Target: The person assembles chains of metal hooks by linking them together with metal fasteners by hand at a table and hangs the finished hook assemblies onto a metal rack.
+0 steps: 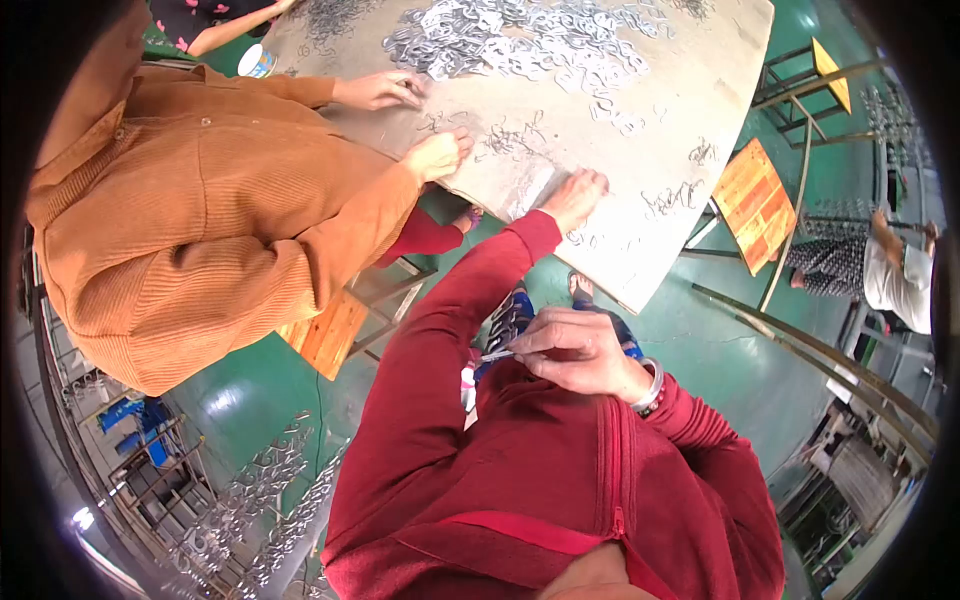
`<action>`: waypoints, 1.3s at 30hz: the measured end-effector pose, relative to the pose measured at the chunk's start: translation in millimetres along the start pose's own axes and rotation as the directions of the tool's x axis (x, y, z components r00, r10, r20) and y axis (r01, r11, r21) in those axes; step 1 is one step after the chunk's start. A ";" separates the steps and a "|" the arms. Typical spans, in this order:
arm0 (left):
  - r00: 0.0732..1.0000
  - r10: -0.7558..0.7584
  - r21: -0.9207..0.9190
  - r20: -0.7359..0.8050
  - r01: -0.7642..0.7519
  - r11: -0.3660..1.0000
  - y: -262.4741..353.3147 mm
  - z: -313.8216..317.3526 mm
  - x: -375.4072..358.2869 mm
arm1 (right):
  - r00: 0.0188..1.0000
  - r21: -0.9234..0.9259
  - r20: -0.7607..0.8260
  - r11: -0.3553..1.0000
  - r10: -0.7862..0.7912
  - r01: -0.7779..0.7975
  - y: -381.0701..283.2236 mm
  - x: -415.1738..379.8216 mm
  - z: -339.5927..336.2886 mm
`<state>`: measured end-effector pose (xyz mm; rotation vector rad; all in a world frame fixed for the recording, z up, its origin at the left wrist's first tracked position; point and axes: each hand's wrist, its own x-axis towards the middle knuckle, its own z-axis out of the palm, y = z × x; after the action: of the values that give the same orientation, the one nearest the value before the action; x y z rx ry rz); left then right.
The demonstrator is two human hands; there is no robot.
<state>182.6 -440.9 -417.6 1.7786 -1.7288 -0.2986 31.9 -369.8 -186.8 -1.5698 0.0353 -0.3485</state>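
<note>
My left hand (578, 200) rests over the near part of the table (600, 270), its fingers curled together. What they hold, if anything, is too small to make out. Small dark wire pieces (590, 240) lie just below it, and a pale clear strip or bag (530, 188) lies beside it. Close to my chest, my right hand (572, 350) wears a bracelet and pinches a thin grey metal piece (495, 356) that points left. Its full shape is hidden by my fingers.
A big pile of flat grey metal hooks (520, 42) covers the far table, with dark wire clumps (672, 198) nearer. A co-worker in a brown jacket (200, 220) works at left. Wooden stools (755, 205) stand around; another person (895, 270) is far right.
</note>
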 end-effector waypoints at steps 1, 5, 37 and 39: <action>1.000 -0.014 -0.043 0.022 0.015 0.999 0.2 9.8 2.6 | 1.000 -0.017 0.027 1.000 0.007 -0.007 0.9 -0.1 -1.7; 0.999 -0.027 0.064 -0.037 0.029 0.998 -37.1 -13.7 27.8 | 1.000 0.033 0.027 0.999 0.005 -0.006 11.2 -3.5 -5.0; 0.732 -0.363 -0.300 -0.577 0.223 0.927 164.0 -222.1 -114.1 | 0.969 0.268 -0.005 0.934 0.246 -0.236 41.3 40.2 -19.9; 0.702 -0.376 -0.185 -0.605 0.336 0.924 182.3 -217.8 -120.7 | 0.980 0.302 0.011 0.933 0.200 -0.194 35.5 48.3 -20.5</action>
<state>144.2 -253.3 -175.6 1.8737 -0.8809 0.0973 79.8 -402.5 -212.3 -1.2464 0.1474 -0.1995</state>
